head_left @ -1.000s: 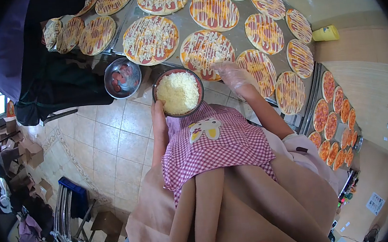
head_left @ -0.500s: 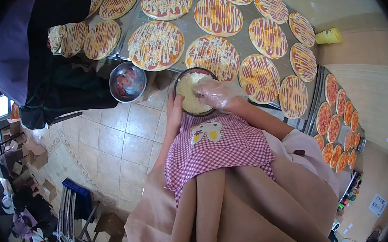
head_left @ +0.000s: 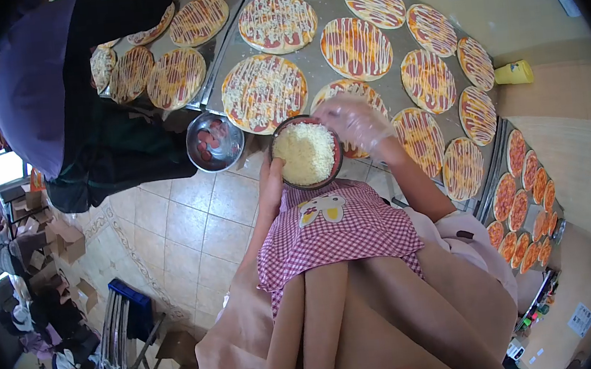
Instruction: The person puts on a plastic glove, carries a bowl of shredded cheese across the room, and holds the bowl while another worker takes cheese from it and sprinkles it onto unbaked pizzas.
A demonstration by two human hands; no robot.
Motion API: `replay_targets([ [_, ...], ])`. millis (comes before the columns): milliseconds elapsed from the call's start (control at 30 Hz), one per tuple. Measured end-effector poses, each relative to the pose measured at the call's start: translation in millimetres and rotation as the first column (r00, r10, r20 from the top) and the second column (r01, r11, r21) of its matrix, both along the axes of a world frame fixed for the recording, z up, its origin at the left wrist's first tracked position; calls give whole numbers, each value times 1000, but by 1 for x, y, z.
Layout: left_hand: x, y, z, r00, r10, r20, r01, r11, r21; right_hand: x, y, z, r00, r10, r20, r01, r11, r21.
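My left hand (head_left: 272,182) grips the near left rim of a dark round bowl (head_left: 340,167), its thumb over the edge. Inside lies grated cheese (head_left: 315,150), white on the right and yellower on the left. My right hand (head_left: 357,123), in a clear plastic glove, hovers just beyond the bowl's right rim, over a pizza (head_left: 351,92) partly dusted with cheese. Its fingers are curled together, seemingly round a pinch of cheese, though the glove and blur hide most of it. Left of that pizza is another pizza (head_left: 265,93) thickly topped with cheese.
Several pizzas striped with pale sauce (head_left: 356,49) cover the metal table (head_left: 227,63). A metal bowl with reddish slices (head_left: 214,141) stands at its near left corner. A person in dark clothes (head_left: 37,88) bends over the left table. More pizzas (head_left: 505,196) lie far right, near a yellow cup (head_left: 514,73).
My right hand has lifted out of the cheese and moved right, over the pizza beyond the bowl. My left hand still holds the bowl. The whole view has shifted slightly.
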State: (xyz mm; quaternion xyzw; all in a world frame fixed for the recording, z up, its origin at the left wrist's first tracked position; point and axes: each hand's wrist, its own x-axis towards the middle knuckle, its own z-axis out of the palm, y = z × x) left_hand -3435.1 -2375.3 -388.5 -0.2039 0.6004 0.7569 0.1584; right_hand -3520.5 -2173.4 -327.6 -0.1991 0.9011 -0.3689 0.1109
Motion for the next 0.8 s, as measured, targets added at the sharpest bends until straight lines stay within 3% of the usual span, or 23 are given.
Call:
replay_targets([
  [33,-8,1,3,998,-36,-42,36,999,9,1,-8,2,988,154,3,-154,987,53],
  [133,-29,6,20,991,-133,-2,133,990,-37,9,-32,-12,966,247,-72,-218,935,280],
  [167,-36,8,22,986,-162,26,163,986,-44,10,-35,-19,970,238,-37,-221,940,261],
  [200,-39,12,13,996,-86,7,87,993,-86,12,-35,-26,974,225,-1,-218,946,241],
  [300,-52,19,13,981,-192,20,191,981,42,15,-29,-18,977,147,154,-182,950,252],
  [367,-54,26,-12,966,-258,27,258,966,16,16,-17,-15,955,130,265,-197,949,245],
  [467,-60,42,-10,931,-366,5,366,930,27,24,14,-11,972,-15,234,-17,991,132],
  [533,-65,61,18,924,-377,64,377,926,18,33,41,3,933,-182,312,210,976,-60],
  [633,-70,78,13,893,-446,65,449,893,-40,57,95,17,764,-328,556,557,769,-312],
  [700,-67,87,0,869,-495,-17,494,869,-31,75,133,32,688,-429,585,656,712,-249],
  [767,-55,98,0,905,-422,54,420,906,54,91,176,4,666,-593,452,697,711,-94],
  [800,-48,103,1,918,-385,94,377,921,94,97,199,-13,724,-624,294,621,775,118],
])
